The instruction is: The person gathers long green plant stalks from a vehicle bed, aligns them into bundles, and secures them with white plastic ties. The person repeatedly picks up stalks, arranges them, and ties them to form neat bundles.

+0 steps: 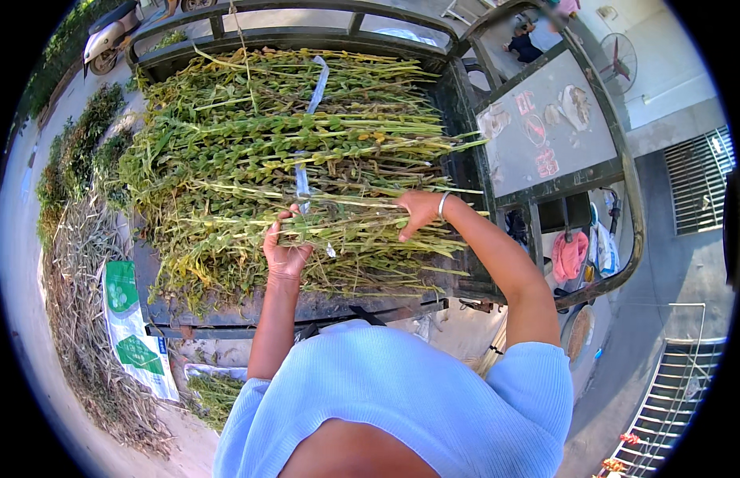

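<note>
A thick heap of cut sesame-like stalks (250,183), green and yellowing with many pods, lies crosswise on the bed of a small truck or cart. My left hand (288,248) is at the near side of the heap, palm turned up, fingers curled about some stalks. Farther right, my right hand (420,211), with a silver bangle at the wrist, grips the bare stem ends of the same near layer. Beyond my left hand, a pale plastic strip (302,177) lies over the stalks. Parts of the fingers are hidden among the stems.
Dark metal rails (362,20) frame the bed's far side. At right stands a grey panel (537,123) with red marks. A pink cloth (570,256) hangs below it. Dry stalks (83,295) and a green-and-white sack (135,327) lie at left. A scooter (111,36) stands far left.
</note>
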A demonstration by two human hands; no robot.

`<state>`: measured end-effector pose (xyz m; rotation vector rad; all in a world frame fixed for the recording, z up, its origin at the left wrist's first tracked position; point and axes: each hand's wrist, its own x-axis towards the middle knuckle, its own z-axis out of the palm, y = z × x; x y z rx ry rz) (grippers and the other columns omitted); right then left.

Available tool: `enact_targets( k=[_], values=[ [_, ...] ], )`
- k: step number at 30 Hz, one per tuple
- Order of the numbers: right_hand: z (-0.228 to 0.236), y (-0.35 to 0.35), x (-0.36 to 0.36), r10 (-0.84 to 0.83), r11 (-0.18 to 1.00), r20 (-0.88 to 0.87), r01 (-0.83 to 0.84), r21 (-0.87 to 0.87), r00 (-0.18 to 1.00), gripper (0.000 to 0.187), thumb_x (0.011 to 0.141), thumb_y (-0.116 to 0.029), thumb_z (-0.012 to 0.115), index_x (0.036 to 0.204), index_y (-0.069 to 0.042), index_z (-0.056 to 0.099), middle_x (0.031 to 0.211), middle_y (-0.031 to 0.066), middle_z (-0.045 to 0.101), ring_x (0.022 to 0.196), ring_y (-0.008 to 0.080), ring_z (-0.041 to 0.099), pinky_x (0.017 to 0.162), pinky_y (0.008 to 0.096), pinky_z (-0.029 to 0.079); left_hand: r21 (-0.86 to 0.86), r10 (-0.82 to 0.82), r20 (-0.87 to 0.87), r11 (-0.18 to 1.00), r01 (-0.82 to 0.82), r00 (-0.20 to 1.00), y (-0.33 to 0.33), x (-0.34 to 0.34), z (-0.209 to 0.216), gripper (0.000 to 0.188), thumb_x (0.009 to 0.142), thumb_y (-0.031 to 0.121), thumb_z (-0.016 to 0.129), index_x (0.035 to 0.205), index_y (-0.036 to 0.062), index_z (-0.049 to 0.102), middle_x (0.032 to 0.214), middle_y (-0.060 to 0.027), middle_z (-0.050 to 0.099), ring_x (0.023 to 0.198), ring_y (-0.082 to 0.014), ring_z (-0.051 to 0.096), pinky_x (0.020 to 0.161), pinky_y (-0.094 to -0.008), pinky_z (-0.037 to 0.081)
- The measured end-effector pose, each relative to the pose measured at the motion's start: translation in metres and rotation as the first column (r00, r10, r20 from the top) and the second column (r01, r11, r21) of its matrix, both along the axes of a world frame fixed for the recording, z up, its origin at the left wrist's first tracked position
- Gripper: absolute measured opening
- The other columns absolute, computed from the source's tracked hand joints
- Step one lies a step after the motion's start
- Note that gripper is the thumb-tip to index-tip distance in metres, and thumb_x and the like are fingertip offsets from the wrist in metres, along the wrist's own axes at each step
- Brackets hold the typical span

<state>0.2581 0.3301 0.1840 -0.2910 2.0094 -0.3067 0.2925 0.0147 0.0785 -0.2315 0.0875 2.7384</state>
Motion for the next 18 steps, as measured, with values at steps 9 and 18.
enact_targets(
  k=[9,18],
  values=[
    [0.034,-0.009,-0.012,0.125,0.959,-0.166,-0.076,0.274,0.978,0.053,0.068,-0.029,0.077,0.106,0.002,0.059,0.1,0.0237,0.062,0.099,0.0404,0.06,0.077,0.0439,0.051,0.021,0.018,0.092,1.0,-0.02,0.996,0.018,-0.01,-0.022,0.037,0.077,0.017,0.073,0.11,0.0068,0.059,0.125,-0.0069,0.058,0.114,-0.0216,0.055,0.102,-0.0463,0.043],
    [0.17,-0.045,-0.041,0.52,0.77,-0.746,-0.149,0.62,-0.417,0.012,0.07,-0.012,0.061,0.079,-0.012,0.053,0.065,-0.0002,0.04,0.059,0.0154,0.046,0.054,0.0304,0.033,-0.151,-0.306,-0.165,0.947,0.282,0.938,0.015,0.031,-0.012,0.089,0.073,0.028,0.081,0.146,0.0251,0.029,0.152,-0.0134,0.024,0.134,-0.0314,0.036,0.102,-0.0566,0.039]
  ],
)
